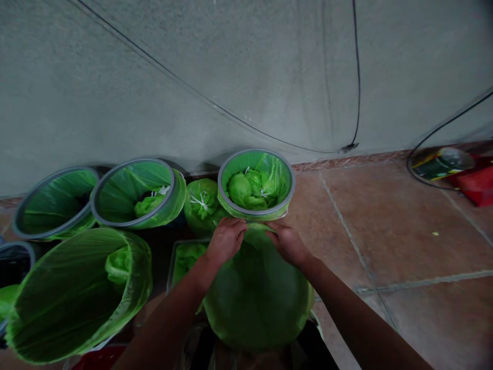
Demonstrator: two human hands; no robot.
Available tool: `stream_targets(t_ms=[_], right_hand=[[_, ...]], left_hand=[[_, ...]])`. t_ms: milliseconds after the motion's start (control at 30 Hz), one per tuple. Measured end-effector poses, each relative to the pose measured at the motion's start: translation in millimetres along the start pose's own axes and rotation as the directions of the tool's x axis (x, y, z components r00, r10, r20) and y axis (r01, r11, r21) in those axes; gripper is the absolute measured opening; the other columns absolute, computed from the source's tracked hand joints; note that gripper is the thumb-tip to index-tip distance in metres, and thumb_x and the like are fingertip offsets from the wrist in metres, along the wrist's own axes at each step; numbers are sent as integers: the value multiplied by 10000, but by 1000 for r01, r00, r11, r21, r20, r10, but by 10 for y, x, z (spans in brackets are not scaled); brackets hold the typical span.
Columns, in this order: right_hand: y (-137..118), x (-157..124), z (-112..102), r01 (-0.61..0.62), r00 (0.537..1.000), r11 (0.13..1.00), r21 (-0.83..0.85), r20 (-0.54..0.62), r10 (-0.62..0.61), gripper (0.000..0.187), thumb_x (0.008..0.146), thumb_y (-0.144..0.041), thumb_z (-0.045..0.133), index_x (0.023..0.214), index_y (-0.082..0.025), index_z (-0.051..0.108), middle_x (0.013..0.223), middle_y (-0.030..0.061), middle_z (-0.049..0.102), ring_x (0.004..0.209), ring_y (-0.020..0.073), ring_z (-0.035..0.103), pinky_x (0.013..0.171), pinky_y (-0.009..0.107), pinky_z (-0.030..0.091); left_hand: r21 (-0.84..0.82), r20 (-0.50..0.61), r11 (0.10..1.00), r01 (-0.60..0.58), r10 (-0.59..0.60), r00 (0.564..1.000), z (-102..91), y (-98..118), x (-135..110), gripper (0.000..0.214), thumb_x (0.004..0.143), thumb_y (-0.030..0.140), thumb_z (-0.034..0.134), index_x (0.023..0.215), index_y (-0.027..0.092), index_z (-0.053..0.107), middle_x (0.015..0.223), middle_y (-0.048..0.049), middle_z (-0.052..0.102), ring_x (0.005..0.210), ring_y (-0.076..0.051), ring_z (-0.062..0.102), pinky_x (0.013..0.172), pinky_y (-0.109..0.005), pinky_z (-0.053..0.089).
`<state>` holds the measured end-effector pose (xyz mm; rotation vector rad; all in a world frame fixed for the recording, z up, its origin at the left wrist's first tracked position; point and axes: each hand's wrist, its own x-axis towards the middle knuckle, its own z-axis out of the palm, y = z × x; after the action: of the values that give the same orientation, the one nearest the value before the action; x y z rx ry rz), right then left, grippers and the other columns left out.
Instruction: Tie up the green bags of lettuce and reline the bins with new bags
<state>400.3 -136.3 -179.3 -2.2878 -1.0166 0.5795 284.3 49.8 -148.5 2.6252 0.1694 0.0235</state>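
A large green plastic bag point(262, 293) spreads open right in front of me, its mouth facing up. My left hand point(227, 239) is closed on the far edge of this bag, left of its middle. A short way to the right, my right hand point(288, 242) pinches the same edge. Whatever the bag sits on or in is mostly hidden by it. Just beyond my hands stands a grey-rimmed bin point(285, 198) lined with green plastic, with knotted green bundles point(250, 189) inside. A tied green bag point(202, 203) rests beside that bin.
To the left are more lined bins point(133, 224) and a wide-mouthed green bag point(73, 288). A grey wall point(192, 77) with hanging cables point(358, 77) runs behind. On the tiled floor point(389, 221), a dark can point(442, 162) and a red object point(477, 184) lie at right.
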Motion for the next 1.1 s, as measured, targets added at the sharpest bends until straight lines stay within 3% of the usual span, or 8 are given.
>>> stream_targets(t_ms=[267,400,533,600,667,767,933,1100], right_hand=[[-30,-32,53,51,998,997,-64,-38,-53,343,932,-253,460,1219,-195,639,988,116,756,869,274,714,797,386,555],[1,-190,-122,-6,982,988,152,-184,35,453,866,-355,594,1296,-212,598,1162,123,722,994,272,694,851,404,563],[302,-560,-347,-240,833,847,474,-347,431,480,853,-548,562,1126,-171,680,1046,133,736,812,214,690,690,347,565],[459,-814,-359,-364,725,718,593,-304,618,530,759,-603,628,1010,-142,701,861,107,726,638,177,629,567,314,523],[530,-1067,-288,-441,680,619,650,-209,703,572,676,-622,690,961,-126,701,694,53,668,528,146,541,481,288,463],[427,-1329,-102,-458,718,595,660,-120,685,590,702,-630,690,1019,-132,683,740,60,686,607,174,598,527,298,498],[59,-1304,161,-349,827,658,667,-112,551,601,837,-564,591,1290,-172,542,1205,153,683,941,255,696,748,373,589],[-77,-1121,321,-379,819,816,436,-252,515,513,867,-334,463,1344,-151,512,1151,150,703,1018,273,681,884,415,552]], left_hand=[[140,40,989,-50,44,998,-160,21,-147,188,776,73,568,778,211,695,1277,-62,686,1148,-274,615,1105,-556,374],[-82,-109,995,56,-65,992,-261,61,-125,222,783,96,567,886,218,722,1349,-55,650,1188,-228,617,1081,-432,442],[-169,-137,969,181,-205,969,-273,88,41,250,942,266,483,960,200,723,1097,-66,747,1022,-189,680,946,-329,513],[-118,-72,964,239,-249,966,-223,96,115,309,973,339,460,963,204,738,1025,-59,761,974,-198,691,905,-325,519],[-74,-24,959,272,-275,961,-151,102,158,336,982,376,457,983,216,752,1045,-56,765,987,-209,694,898,-328,517],[-43,2,960,276,-276,961,-52,102,168,331,980,397,477,1033,228,757,1089,-49,766,1008,-215,696,911,-326,514],[20,-4,958,286,-286,958,-14,125,167,305,945,415,558,1106,229,739,1111,-50,769,1004,-237,707,909,-337,522],[103,16,964,244,-247,969,-22,200,167,240,913,297,605,1109,225,722,1114,-60,764,1017,-248,701,969,-380,507]])
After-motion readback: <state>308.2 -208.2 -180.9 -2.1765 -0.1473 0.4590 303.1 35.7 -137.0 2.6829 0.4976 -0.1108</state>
